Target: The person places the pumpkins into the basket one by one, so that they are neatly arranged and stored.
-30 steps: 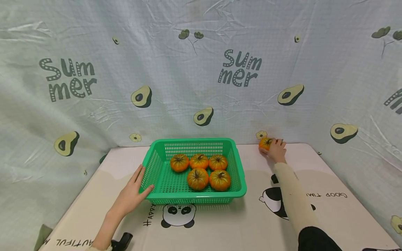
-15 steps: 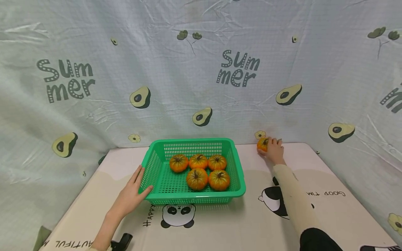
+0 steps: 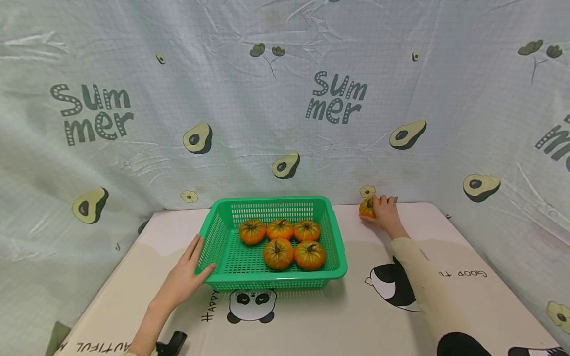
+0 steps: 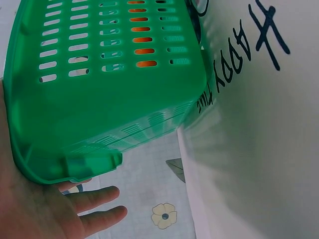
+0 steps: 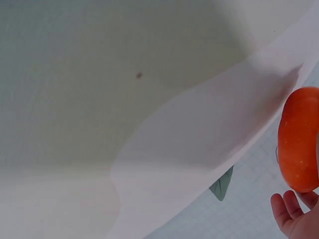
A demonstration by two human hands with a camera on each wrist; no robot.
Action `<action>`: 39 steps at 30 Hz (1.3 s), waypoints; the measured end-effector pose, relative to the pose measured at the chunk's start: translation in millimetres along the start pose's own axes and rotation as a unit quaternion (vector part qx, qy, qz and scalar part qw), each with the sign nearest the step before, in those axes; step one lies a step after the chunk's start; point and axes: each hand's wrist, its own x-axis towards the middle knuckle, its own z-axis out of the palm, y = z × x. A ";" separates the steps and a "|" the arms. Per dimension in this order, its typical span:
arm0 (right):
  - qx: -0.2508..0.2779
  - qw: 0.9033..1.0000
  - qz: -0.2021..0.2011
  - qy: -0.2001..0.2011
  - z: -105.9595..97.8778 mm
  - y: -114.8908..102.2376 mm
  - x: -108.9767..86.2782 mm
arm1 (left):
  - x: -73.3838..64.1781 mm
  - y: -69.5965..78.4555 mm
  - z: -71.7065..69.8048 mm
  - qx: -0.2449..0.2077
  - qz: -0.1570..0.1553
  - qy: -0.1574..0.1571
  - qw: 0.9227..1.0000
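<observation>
At the far edge of the table, right of the basket, my right hand (image 3: 386, 215) holds a small orange pumpkin (image 3: 367, 207) with a greenish, striped top. In the right wrist view that pumpkin (image 5: 299, 139) shows its smooth orange side, with fingertips (image 5: 282, 209) below it; the thumb's contact is partly hidden. My left hand (image 3: 183, 277) rests at the left side of a green plastic basket (image 3: 276, 278), its fingers straight. The left wrist view has the palm (image 4: 30, 214) against the basket's rim. Several similar pumpkins (image 3: 278, 254) sit inside the basket, toward its middle and right.
The table (image 3: 338, 321) wears a pale cloth with panda prints and lettering. A hanging sheet (image 3: 240, 109) printed with avocados rises right behind its far edge and along both sides. A black strap piece (image 3: 172, 343) shows near the left wrist.
My right hand and the pumpkin have shifted slightly left along the far edge. The left hand and basket keep their place; the head view has turned a little.
</observation>
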 end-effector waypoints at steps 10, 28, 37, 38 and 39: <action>-0.039 0.997 -0.049 0.054 -3.0 -0.7 -4.5 | 0.7 -2.4 2.1 -0.001 0.004 0.003 1.000; 0.017 0.987 -0.119 0.109 -17.3 -19.5 -17.6 | -0.2 -1.9 2.5 -0.005 0.001 0.001 1.000; 0.024 0.977 -0.165 0.131 -25.2 -23.2 -22.0 | -0.2 -2.1 2.9 -0.002 0.001 -0.002 1.000; 0.025 0.977 -0.169 0.130 -26.4 -23.7 -22.1 | -0.1 -2.0 2.7 -0.002 0.001 -0.002 1.000; 0.027 0.976 -0.172 0.129 -27.8 -24.7 -22.3 | 0.0 -1.7 2.4 -0.003 0.002 -0.002 1.000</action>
